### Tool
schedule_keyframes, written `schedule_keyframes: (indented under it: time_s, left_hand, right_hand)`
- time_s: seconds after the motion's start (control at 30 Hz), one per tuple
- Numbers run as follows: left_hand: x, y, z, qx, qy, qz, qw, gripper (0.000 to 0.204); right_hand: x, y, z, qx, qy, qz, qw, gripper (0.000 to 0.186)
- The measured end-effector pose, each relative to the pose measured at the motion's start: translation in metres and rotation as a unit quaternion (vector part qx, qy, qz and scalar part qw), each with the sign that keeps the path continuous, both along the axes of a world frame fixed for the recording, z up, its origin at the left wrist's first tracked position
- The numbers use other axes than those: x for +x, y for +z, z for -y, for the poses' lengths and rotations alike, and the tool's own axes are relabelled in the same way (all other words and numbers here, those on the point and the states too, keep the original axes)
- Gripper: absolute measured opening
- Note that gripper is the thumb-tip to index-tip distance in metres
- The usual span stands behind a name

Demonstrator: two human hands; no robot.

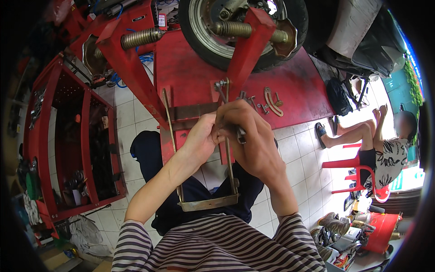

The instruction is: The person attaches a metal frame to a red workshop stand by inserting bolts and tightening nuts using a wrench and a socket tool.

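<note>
A U-shaped metal bracket (208,203) lies over my lap, its two long arms reaching forward onto the red lift table. My right hand (253,140) is closed round what looks like a wrench (221,93). The tool's far end is at a bolt (220,83) near the tip of the bracket's right arm, and metal shows under my fingers. My left hand (199,138) is closed against my right fingers, between the bracket's arms; what its fingertips grip is hidden. Just right of my hands are a curved slotted plate (273,102), a bolt (279,97) and several small fasteners.
Red clamp posts (131,68) with thick springs rise from the red table (308,99). A wheel (195,41) stands behind. On the left is a red tool cart (86,149). A person (392,154) sits on a red chair (346,165) at right, above scattered parts (340,231).
</note>
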State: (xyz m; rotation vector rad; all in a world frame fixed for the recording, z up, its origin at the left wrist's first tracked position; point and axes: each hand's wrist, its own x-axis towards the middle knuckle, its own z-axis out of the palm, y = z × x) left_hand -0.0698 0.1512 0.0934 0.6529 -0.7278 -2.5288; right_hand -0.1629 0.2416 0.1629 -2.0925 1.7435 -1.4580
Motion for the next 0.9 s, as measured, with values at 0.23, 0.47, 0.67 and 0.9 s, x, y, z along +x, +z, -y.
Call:
schedule_keyframes:
  time_s: [0.23, 0.47, 0.67, 0.9]
  left_hand:
    - [-0.003, 0.001, 0.000, 0.011, -0.004, 0.007, 1.000, 0.018]
    - [-0.002, 0.007, -0.007, 0.025, 0.030, 0.002, 0.999, 0.015]
    - [-0.008, 0.009, 0.003, 0.006, -0.028, 0.047, 0.998, 0.010]
    - [-0.004, 0.002, 0.007, -0.029, -0.071, 0.020, 0.997, 0.025]
  right_hand:
    - [-0.001, -0.002, 0.002, -0.009, -0.014, -0.037, 0.999, 0.030]
    - [0.009, 0.007, 0.007, 0.018, -0.056, -0.037, 0.998, 0.030]
    - [0.012, 0.026, 0.016, -0.019, -0.105, 0.011, 0.994, 0.015]
    - [0.010, 0.026, 0.013, -0.011, -0.135, 0.029, 0.990, 0.007]
